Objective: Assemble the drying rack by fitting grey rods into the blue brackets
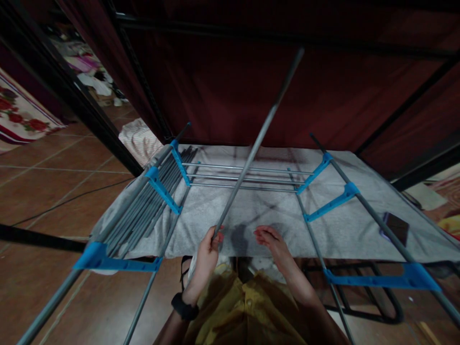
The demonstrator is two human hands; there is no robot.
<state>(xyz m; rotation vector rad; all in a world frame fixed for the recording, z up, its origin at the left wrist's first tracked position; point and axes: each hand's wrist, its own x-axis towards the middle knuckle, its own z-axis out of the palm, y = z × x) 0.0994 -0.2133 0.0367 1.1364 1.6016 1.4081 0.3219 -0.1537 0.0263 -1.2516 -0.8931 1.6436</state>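
Observation:
My left hand (208,251), with a dark band on its wrist, is closed around the lower end of a long grey metal tube (250,155). The tube slants up and away to the right, over the frame. Off to the right of the tube, my right hand (272,240) is held in the air, fingers loosely stretched and nothing seen in them. Around both hands stands a rack frame of grey tubes with blue plastic brackets (163,191). Three thin crossbars (215,177) join its two sides at the far end.
Several loose grey tubes (153,206) lie on the left of a table covered by a grey cloth (230,206). A phone (395,227) rests on the right, partly behind a frame tube. Dark red curtains (223,96) and black metal posts (86,105) surround the table.

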